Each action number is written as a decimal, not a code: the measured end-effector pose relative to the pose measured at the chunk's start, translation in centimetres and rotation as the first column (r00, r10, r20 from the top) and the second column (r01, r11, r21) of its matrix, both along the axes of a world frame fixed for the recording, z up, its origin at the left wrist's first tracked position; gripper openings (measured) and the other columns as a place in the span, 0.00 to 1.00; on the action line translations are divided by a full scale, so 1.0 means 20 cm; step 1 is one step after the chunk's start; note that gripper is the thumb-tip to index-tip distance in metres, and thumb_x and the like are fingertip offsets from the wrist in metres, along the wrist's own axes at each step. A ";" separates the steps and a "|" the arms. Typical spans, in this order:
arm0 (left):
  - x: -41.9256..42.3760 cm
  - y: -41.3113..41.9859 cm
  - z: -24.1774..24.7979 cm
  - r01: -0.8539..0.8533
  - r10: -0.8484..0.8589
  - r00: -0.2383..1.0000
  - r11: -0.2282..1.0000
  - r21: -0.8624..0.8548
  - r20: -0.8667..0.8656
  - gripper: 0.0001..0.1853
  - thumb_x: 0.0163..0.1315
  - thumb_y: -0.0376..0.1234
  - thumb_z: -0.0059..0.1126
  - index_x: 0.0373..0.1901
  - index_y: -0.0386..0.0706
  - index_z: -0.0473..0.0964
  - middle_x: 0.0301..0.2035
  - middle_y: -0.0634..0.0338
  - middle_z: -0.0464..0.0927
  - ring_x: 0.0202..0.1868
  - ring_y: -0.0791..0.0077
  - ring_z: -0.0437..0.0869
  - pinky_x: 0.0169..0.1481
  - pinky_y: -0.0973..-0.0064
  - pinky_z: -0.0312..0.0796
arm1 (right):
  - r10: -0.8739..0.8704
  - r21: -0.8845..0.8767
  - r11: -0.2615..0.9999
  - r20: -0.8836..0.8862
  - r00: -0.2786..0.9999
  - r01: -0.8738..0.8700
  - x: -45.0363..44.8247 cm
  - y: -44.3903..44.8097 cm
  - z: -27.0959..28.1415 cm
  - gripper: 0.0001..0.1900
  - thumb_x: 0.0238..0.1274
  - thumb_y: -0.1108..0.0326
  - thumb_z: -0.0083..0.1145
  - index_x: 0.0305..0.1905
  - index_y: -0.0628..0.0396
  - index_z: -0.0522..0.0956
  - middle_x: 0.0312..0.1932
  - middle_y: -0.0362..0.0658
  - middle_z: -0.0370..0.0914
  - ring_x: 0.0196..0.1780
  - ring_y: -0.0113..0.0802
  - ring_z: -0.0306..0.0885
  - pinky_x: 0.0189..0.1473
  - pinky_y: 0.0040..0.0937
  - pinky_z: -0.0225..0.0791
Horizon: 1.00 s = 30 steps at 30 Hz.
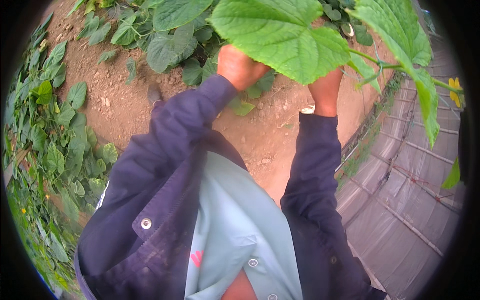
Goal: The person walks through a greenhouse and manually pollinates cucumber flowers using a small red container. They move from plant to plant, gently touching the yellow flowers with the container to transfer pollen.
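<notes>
A large green cucumber-like leaf (281, 37) hangs close to the camera and covers parts of both hands. At its lower left edge shows the back of my left hand (240, 67), its fingers bent and mostly hidden. Only the wrist and the lower part of my right hand (327, 88) show below the leaf's right side; its fingers are out of sight. Whatever either hand holds is hidden. To the right runs a green vine stem (392, 66) with a thin tendril or tie around it, more leaves and a yellow flower (454, 92).
Leafy vines (67, 150) grow along the left, and more leaves (170, 48) spread over the brown soil (112, 93) ahead. On the right rises a translucent plastic sheet wall (405, 195) with thin poles. A shoe (153, 93) shows beyond my left sleeve.
</notes>
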<state>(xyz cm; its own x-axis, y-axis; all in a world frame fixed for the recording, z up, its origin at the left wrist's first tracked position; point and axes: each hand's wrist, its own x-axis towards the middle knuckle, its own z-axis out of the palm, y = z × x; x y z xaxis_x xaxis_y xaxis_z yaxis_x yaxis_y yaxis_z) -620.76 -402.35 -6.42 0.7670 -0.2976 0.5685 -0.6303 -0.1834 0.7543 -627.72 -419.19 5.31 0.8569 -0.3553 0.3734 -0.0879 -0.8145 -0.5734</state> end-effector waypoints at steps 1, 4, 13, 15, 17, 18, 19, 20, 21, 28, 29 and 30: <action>-0.01 0.02 -0.03 0.038 -0.036 0.995 0.999 0.026 -0.088 0.22 0.58 0.45 0.83 0.53 0.51 0.90 0.44 0.57 0.91 0.44 0.52 0.94 0.48 0.57 0.86 | 0.016 -0.009 1.000 -0.023 1.000 -0.016 0.00 -0.01 -0.01 0.12 0.72 0.70 0.67 0.54 0.62 0.88 0.45 0.46 0.92 0.47 0.28 0.87 0.51 0.30 0.77; -0.02 0.06 -0.07 0.103 -0.079 0.962 0.992 0.080 -0.261 0.26 0.57 0.46 0.85 0.56 0.52 0.87 0.44 0.57 0.89 0.44 0.54 0.94 0.48 0.56 0.86 | 0.010 0.154 0.988 -0.061 0.998 0.000 0.00 -0.05 -0.05 0.12 0.73 0.71 0.70 0.56 0.63 0.87 0.48 0.44 0.92 0.48 0.31 0.88 0.51 0.30 0.78; -0.12 0.07 -0.19 0.126 -0.096 0.933 0.990 0.065 -0.347 0.27 0.56 0.43 0.82 0.58 0.54 0.85 0.46 0.56 0.87 0.45 0.48 0.92 0.49 0.50 0.85 | -0.107 0.264 0.954 -0.142 0.984 0.142 -0.10 -0.14 -0.15 0.16 0.75 0.69 0.74 0.61 0.61 0.87 0.54 0.42 0.90 0.50 0.32 0.88 0.51 0.29 0.77; -0.13 0.08 -0.16 0.159 -0.112 0.923 0.982 0.099 -0.368 0.26 0.57 0.43 0.80 0.58 0.52 0.84 0.47 0.54 0.87 0.48 0.47 0.92 0.50 0.48 0.85 | -0.057 -0.063 0.997 -0.174 0.983 0.047 -0.15 -0.22 -0.18 0.18 0.75 0.72 0.71 0.65 0.62 0.85 0.61 0.45 0.89 0.61 0.39 0.86 0.65 0.38 0.76; -0.13 0.09 -0.17 0.191 -0.134 0.925 0.973 0.130 -0.355 0.26 0.58 0.43 0.80 0.57 0.50 0.83 0.49 0.54 0.87 0.49 0.47 0.92 0.50 0.47 0.85 | 0.012 -0.240 0.970 -0.086 0.996 -0.032 -0.21 -0.23 -0.21 0.20 0.75 0.73 0.70 0.68 0.61 0.84 0.63 0.47 0.88 0.66 0.44 0.85 0.73 0.42 0.73; -0.14 0.08 -0.17 0.214 -0.148 0.904 0.969 0.124 -0.401 0.27 0.58 0.43 0.79 0.59 0.49 0.83 0.49 0.54 0.87 0.50 0.47 0.92 0.51 0.49 0.84 | 0.051 -0.296 0.954 -0.020 0.998 -0.055 -0.25 -0.24 -0.22 0.21 0.76 0.72 0.69 0.69 0.61 0.84 0.63 0.48 0.88 0.67 0.45 0.84 0.75 0.44 0.72; -0.14 0.09 -0.18 0.201 -0.139 0.909 0.972 0.122 -0.393 0.27 0.58 0.43 0.79 0.59 0.49 0.83 0.49 0.54 0.87 0.50 0.47 0.91 0.52 0.49 0.84 | 0.046 -0.284 0.957 -0.044 0.998 -0.057 -0.29 -0.25 -0.25 0.21 0.76 0.72 0.69 0.70 0.61 0.83 0.64 0.48 0.87 0.68 0.45 0.84 0.75 0.44 0.72; -0.14 0.10 -0.19 0.189 -0.130 0.914 0.974 0.121 -0.385 0.27 0.58 0.43 0.79 0.59 0.49 0.84 0.49 0.54 0.87 0.50 0.47 0.91 0.52 0.49 0.84 | 0.041 -0.271 0.961 -0.069 0.997 -0.058 -0.31 -0.26 -0.27 0.22 0.76 0.72 0.68 0.71 0.62 0.82 0.65 0.48 0.87 0.68 0.44 0.84 0.75 0.43 0.72; -0.14 0.10 -0.18 0.185 -0.129 0.918 0.976 0.116 -0.376 0.27 0.58 0.43 0.79 0.60 0.49 0.84 0.49 0.54 0.87 0.51 0.48 0.91 0.53 0.50 0.84 | 0.028 -0.262 0.964 -0.094 0.995 -0.052 -0.34 -0.28 -0.28 0.22 0.77 0.72 0.68 0.71 0.62 0.81 0.67 0.48 0.86 0.69 0.43 0.83 0.76 0.43 0.72; -0.08 0.25 -0.14 0.097 -0.058 0.911 0.992 0.076 -0.408 0.32 0.55 0.45 0.86 0.62 0.46 0.86 0.52 0.53 0.90 0.48 0.50 0.94 0.54 0.56 0.87 | -0.464 0.582 0.753 0.140 0.874 0.307 -0.47 0.11 -0.25 0.23 0.82 0.71 0.65 0.75 0.63 0.77 0.71 0.45 0.82 0.64 0.37 0.83 0.61 0.36 0.77; -0.06 0.28 -0.13 0.083 -0.045 0.906 0.994 0.071 -0.421 0.32 0.56 0.45 0.86 0.62 0.46 0.86 0.52 0.53 0.90 0.48 0.50 0.94 0.54 0.56 0.87 | -0.513 0.601 0.723 0.137 0.848 0.340 -0.56 0.12 -0.31 0.22 0.82 0.71 0.65 0.74 0.61 0.78 0.68 0.44 0.84 0.58 0.34 0.84 0.52 0.33 0.78; -0.03 0.30 -0.14 0.050 -0.006 0.911 0.994 0.098 -0.412 0.33 0.56 0.45 0.87 0.62 0.46 0.86 0.51 0.53 0.90 0.47 0.52 0.95 0.53 0.57 0.87 | -0.557 0.623 0.689 0.130 0.820 0.370 -0.65 0.14 -0.38 0.21 0.82 0.70 0.65 0.73 0.59 0.79 0.64 0.42 0.85 0.52 0.31 0.85 0.44 0.30 0.79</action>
